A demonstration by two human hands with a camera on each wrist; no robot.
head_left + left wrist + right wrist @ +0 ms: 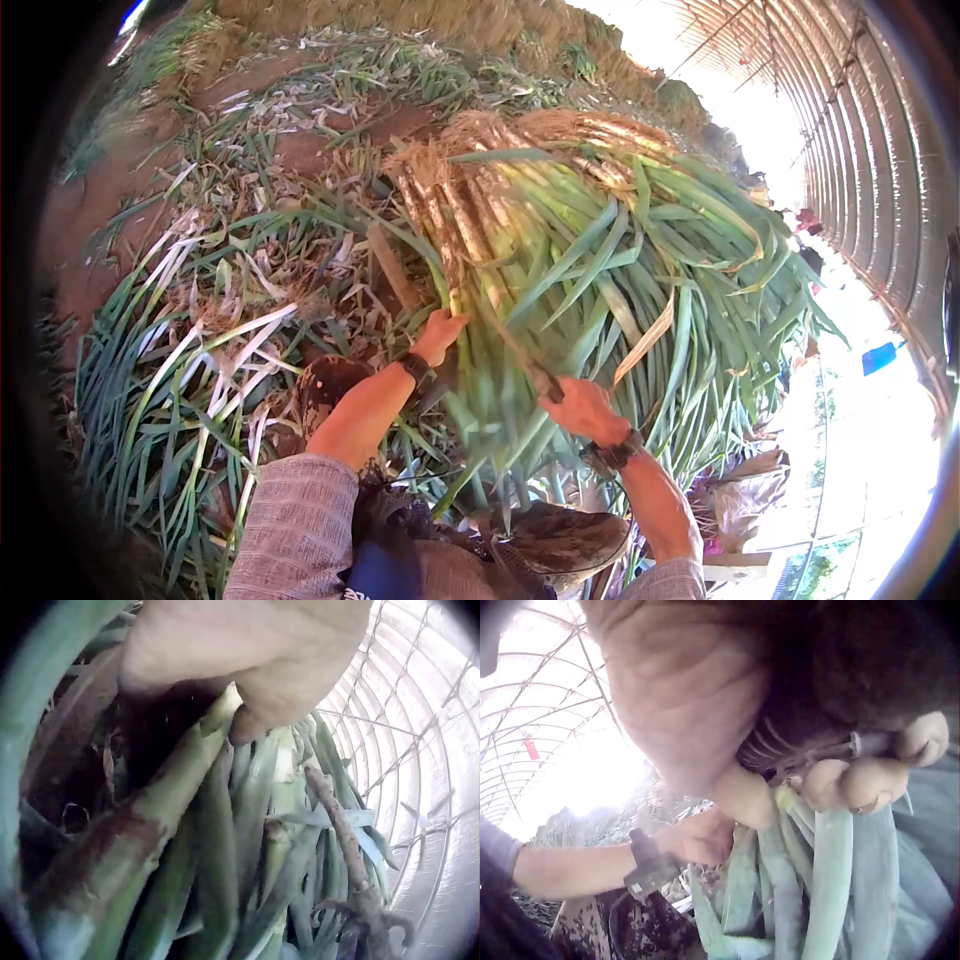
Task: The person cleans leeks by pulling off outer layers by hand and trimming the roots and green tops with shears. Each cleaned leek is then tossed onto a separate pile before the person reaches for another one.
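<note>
My left hand [438, 337] grips the stalk of a long green onion [176, 772] at the near left edge of a big heap. The thumb wraps over the stalk in the left wrist view. My right hand [585, 410], lower and to the right, holds a knife [543, 381] over the green leaves. Its long thin blade slants up and left toward the stalks, blurred. In the right wrist view the fingers [874, 784] curl round a dark ridged handle [769, 746]. The heaped green onions [590, 240] have soil-stained stalks, with roots at the far side.
Loose onions with pale stalks [190, 390] lie at the left. Trimmed leaves and peelings [280, 170] litter the brown soil. Curved ribs of a tunnel roof [870, 140] rise at the right. A crumpled bag [745, 490] lies near my right forearm.
</note>
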